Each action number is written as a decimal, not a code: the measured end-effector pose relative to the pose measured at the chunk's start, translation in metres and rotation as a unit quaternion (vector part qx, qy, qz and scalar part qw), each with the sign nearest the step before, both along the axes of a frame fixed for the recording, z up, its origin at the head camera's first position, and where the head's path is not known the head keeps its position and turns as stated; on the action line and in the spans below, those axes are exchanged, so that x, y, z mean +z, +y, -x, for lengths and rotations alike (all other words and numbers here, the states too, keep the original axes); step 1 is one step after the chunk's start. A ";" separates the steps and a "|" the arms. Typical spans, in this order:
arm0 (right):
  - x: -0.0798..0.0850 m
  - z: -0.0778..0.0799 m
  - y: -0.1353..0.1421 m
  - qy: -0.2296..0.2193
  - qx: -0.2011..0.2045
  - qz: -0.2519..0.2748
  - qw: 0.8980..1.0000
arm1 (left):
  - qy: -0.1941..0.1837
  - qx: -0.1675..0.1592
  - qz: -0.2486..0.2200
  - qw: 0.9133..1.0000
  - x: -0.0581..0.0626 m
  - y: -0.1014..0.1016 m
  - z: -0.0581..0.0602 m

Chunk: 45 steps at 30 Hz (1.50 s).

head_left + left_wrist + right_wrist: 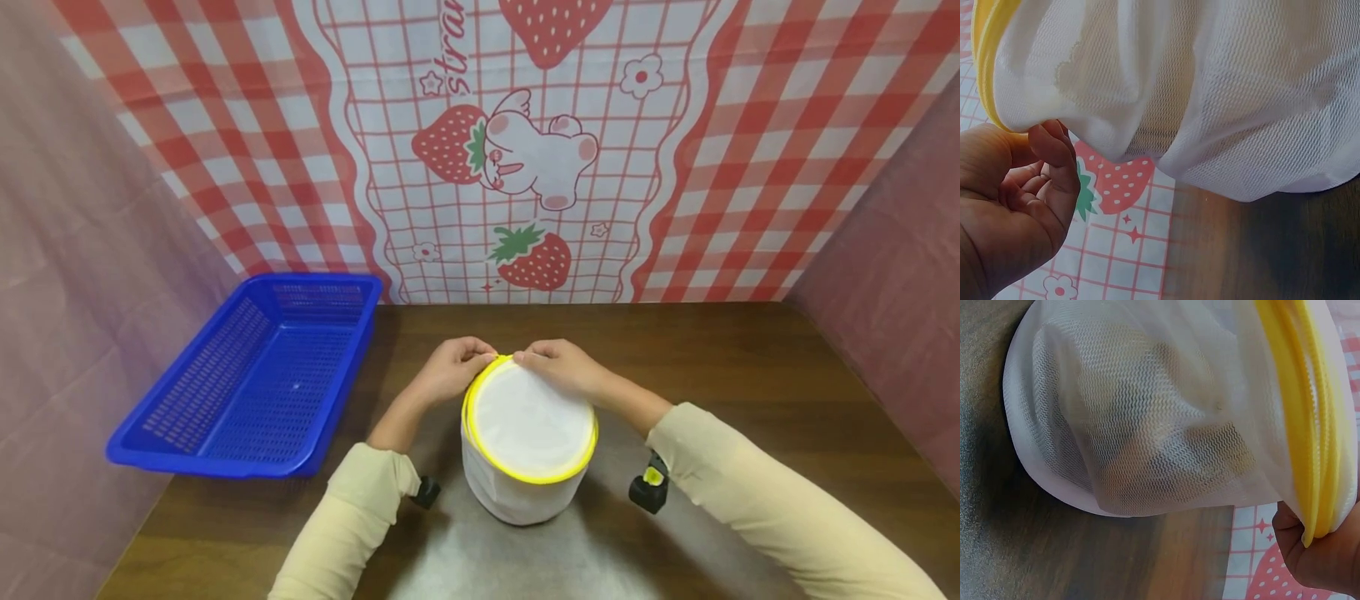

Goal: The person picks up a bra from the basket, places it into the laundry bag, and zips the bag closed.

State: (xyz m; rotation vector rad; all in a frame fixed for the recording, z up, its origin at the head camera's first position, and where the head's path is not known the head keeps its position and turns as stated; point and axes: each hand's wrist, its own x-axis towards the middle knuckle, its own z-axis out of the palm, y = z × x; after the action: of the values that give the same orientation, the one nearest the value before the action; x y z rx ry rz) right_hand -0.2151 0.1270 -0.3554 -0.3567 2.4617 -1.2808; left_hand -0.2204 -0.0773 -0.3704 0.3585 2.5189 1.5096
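A white mesh laundry bag point(532, 425), round like a short drum, stands upright on the table. Yellow zipper trim point(1291, 412) runs around its top edge, and the lid lies over the top. At the far side of the rim, my left hand point(450, 368) pinches the edge between thumb and fingers. Just right of it, my right hand point(566, 367) grips the same rim, its thumb on the lid. Through the mesh point(1147, 437) in the right wrist view, brownish shapes show faintly; what they are I cannot tell. The zipper pull is not clearly visible.
To the left of the bag sits a blue perforated plastic basket point(281, 400) on the brown wooden table point(712, 358). Behind the table hangs a red-and-white checked cloth point(540, 167) with strawberries. Pinkish drapes point(892, 275) close off both sides.
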 end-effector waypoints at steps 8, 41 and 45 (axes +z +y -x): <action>0.001 -0.002 -0.001 -0.010 -0.018 0.009 1.000 | -0.007 0.000 -0.007 1.000 -0.001 0.000 0.001; 0.000 0.004 0.011 0.045 0.006 -0.013 0.999 | -0.044 0.024 -0.016 0.999 -0.001 0.001 -0.001; 0.002 0.006 0.008 0.043 0.011 -0.023 0.999 | -0.046 0.025 -0.011 0.999 -0.001 0.001 -0.001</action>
State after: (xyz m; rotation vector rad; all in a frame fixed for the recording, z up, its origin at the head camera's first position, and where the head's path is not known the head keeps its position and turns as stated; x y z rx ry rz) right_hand -0.2208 0.1351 -0.3532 -0.4341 2.5474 -1.2234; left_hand -0.2195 -0.0764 -0.3716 0.2259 2.4582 1.5372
